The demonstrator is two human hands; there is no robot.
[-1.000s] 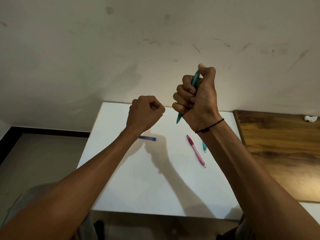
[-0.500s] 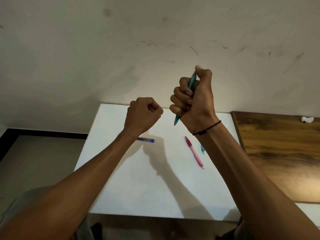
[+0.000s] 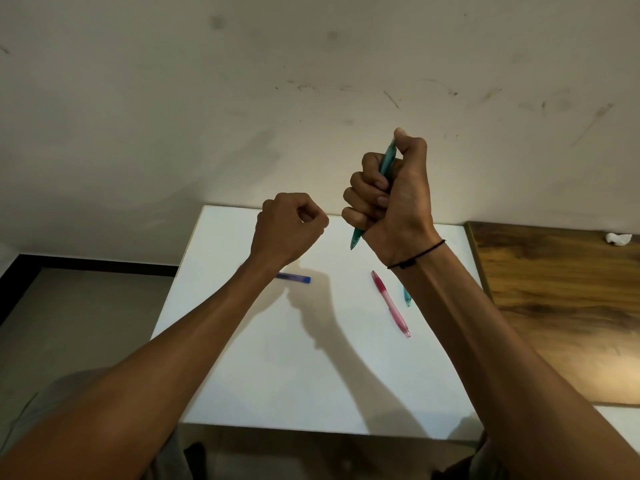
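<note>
Head view: our right hand grips the slim teal plastic pen upright, thumb on its top; our left hand, just beside, is curled into a fist.

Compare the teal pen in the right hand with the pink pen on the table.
The teal pen is gripped in the right hand; the pink pen lies loose on the white table. The teal pen stands steeply, tip down; the pink pen lies flat. Both are slim pens.
</note>
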